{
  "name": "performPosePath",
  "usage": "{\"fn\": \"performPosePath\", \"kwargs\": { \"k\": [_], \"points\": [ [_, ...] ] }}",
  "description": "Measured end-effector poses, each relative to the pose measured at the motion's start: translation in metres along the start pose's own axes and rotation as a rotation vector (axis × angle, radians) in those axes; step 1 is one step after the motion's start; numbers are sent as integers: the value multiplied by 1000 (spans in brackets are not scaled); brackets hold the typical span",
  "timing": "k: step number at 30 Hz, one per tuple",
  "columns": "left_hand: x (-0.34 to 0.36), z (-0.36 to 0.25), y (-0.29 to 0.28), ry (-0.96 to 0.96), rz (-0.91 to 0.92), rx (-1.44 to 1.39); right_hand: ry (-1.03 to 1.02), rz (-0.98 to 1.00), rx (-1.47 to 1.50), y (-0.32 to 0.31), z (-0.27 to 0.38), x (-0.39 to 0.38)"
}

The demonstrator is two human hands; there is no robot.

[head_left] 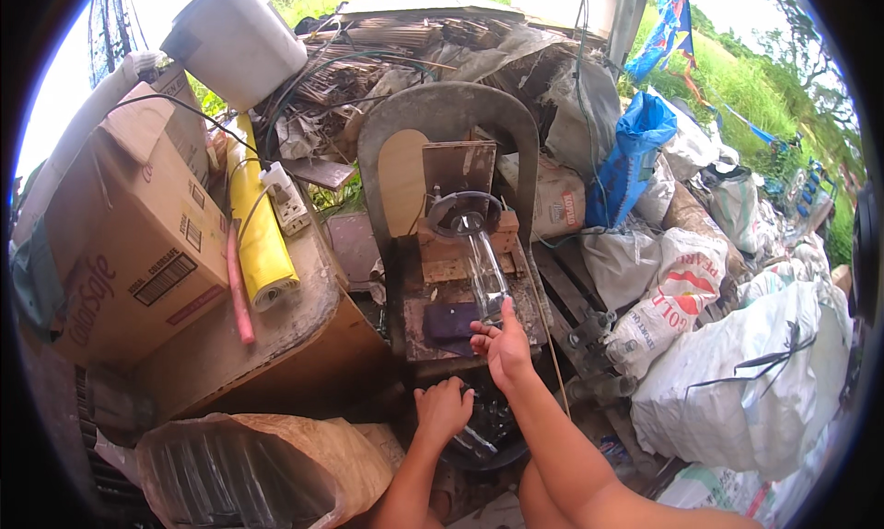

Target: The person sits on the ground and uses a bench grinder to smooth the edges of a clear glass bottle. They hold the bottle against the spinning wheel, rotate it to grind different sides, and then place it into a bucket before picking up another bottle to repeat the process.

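Note:
A clear glass bottle slants toward me, its far end in a dark ring mounted before wooden blocks. My right hand is closed at the bottle's near end, thumb along one side and fingers at the other. Lower down, my left hand has its fingers curled, back of the hand upward; whatever lies under them is hidden. Beside it is a dark basin with glass pieces in it. A dark purple pad lies on the board left of the bottle.
A chair's grey back frame surrounds the blocks. At left, a wooden bench bears a cardboard box, a yellow roll and a white power strip. A paper sack stands lower left; white sacks crowd the right.

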State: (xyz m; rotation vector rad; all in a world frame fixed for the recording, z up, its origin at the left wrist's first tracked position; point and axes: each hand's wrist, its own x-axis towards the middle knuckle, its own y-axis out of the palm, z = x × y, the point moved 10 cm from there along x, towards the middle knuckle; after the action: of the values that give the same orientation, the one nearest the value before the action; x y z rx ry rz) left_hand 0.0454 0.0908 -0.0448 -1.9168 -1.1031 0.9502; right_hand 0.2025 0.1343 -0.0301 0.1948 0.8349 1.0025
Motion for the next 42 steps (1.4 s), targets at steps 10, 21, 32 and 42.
{"fn": "performPosePath", "kwargs": {
  "k": [10,21,32,42],
  "points": [
    [0,-2,-1,5,7,15,170,165,188,10,-10,0],
    [-1,-1,-3,-1,-7,21,6,-84,-79,3,12,-3],
    [-13,-1,-53,-57,-372,-199,-70,-102,-57,-42,-8,-59],
    [-36,-2,-62,-56,-498,-424,-4,-127,23,-99,-100,-106]
  ]
}}
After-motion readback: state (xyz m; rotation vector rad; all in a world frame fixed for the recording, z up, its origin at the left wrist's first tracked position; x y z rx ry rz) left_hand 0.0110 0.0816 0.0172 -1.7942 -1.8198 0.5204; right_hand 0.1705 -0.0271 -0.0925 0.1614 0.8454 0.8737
